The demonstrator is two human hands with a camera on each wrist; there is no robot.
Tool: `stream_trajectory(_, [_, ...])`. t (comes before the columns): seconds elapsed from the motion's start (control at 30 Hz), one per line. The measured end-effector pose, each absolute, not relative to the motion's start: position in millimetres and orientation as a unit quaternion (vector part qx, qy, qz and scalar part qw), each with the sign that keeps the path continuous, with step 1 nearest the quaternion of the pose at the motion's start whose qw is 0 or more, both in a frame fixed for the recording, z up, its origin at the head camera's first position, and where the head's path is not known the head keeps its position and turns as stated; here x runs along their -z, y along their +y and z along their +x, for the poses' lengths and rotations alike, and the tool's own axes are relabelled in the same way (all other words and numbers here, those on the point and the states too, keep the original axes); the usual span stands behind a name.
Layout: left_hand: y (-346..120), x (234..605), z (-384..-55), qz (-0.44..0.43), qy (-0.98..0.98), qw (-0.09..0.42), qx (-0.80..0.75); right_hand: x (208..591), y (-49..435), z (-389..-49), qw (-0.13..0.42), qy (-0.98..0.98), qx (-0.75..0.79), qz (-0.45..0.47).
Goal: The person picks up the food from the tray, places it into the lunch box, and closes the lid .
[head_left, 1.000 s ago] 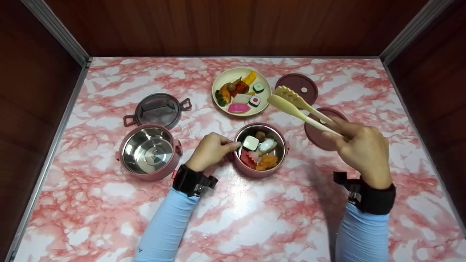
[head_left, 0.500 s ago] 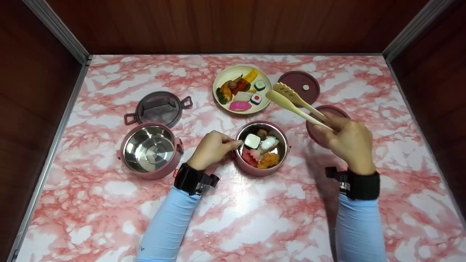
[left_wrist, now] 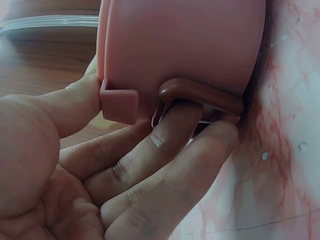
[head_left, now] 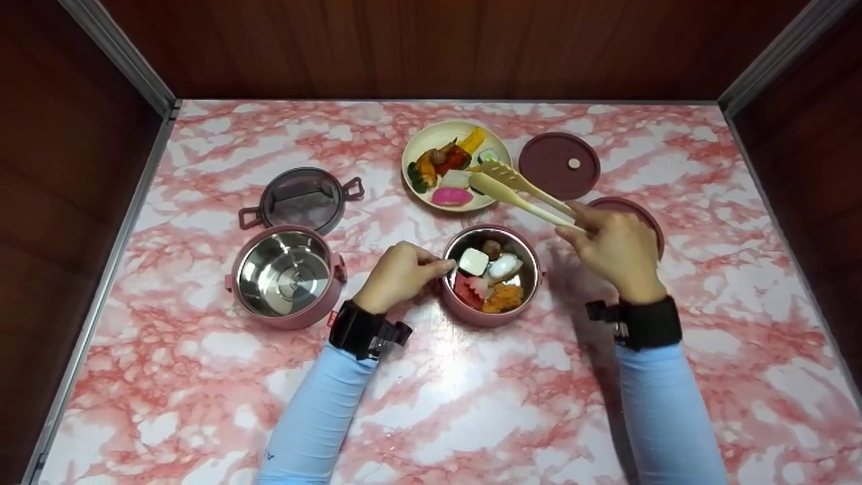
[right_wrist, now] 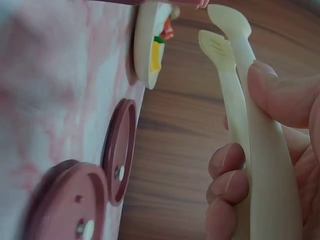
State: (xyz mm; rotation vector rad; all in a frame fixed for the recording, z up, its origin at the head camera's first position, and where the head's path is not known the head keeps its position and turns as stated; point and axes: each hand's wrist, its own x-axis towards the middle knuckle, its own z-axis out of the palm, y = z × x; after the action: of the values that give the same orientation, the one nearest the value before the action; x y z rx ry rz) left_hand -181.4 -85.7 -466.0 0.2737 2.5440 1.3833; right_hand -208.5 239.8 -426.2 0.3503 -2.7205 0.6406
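Both hands are curled: the left hand, as before, hooks the handle of a pink steel-lined pot; the right hand, shifted leftward, grips cream serving tongs, slightly parted tips now over the plate near the back edge of the tabletop.

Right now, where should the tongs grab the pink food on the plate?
Probably at its middle, from above, pinching its two long sides. The pink food is longer than it is wide, lying sideways near the plate's rim. A pale piece sits right behind it and the rim is in front, so coming down with the tongs looks easiest.
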Motion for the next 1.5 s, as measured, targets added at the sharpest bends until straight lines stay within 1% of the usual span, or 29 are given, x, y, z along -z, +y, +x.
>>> stream_trajectory(0.37, [-85.8,466.1,-182.2,0.101,0.877,0.113,-0.456,401.9,194.1,-266.4,0.098,-0.971,-0.146,0.161])
stream_trajectory(0.5, [-85.4,465.7,-182.7,0.103,0.879,0.111,-0.451,394.9,178.6,-280.9,0.09,-0.974,-0.109,0.176])
stream_trajectory(0.67, [-84.8,464.9,-182.5,0.102,0.878,0.11,-0.454,391.6,165.8,-290.8,0.076,-0.978,-0.066,0.18])
stream_trajectory(0.93, [-83.6,465.3,-181.9,0.105,0.876,0.112,-0.457,388.1,161.8,-294.7,0.082,-0.979,-0.047,0.181])
stream_trajectory(1.1, [-83.9,465.0,-181.0,0.106,0.875,0.109,-0.46,375.6,168.8,-293.0,0.076,-0.98,-0.066,0.172])
stream_trajectory(1.2, [-84.3,465.2,-180.7,0.104,0.873,0.111,-0.464,359.1,176.5,-289.6,0.049,-0.983,-0.076,0.159])
stream_trajectory(1.33, [-84.6,466.4,-181.2,0.104,0.872,0.112,-0.466,325.5,193.9,-281.1,0.003,-0.984,-0.082,0.158])
stream_trajectory(1.5, [-85.3,466.3,-181.9,0.104,0.874,0.107,-0.463,282.0,225.1,-264.9,-0.029,-0.969,-0.044,0.241])
